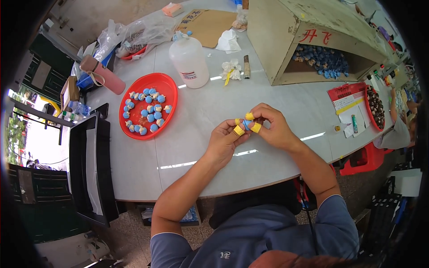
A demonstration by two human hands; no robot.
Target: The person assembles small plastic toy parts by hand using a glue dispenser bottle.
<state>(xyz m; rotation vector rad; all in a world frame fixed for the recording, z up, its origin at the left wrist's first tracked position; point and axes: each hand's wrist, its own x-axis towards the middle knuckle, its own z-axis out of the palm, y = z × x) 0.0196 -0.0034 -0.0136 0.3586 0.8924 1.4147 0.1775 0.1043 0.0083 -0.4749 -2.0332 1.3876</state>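
Over the middle of the grey table [205, 107], both of my hands meet around one small blue piece [246, 124]. My left hand [222, 139] pinches it from the left, and my right hand [273, 127] from the right. Yellow tape wraps the thumb and a finger on each hand. Fingers cover most of the piece, so its exact kind does not show. To the left, a round red tray [172, 117] holds several small blue-and-cream pieces [150, 117], which look similar in colour.
A white plastic bottle [189, 62] and a pink tumbler [103, 77] stand beyond the tray. A black crate [106, 169] is at the left edge. A box [272, 49] with many blue pieces stands far right, near a red bowl of dark pieces [374, 109].
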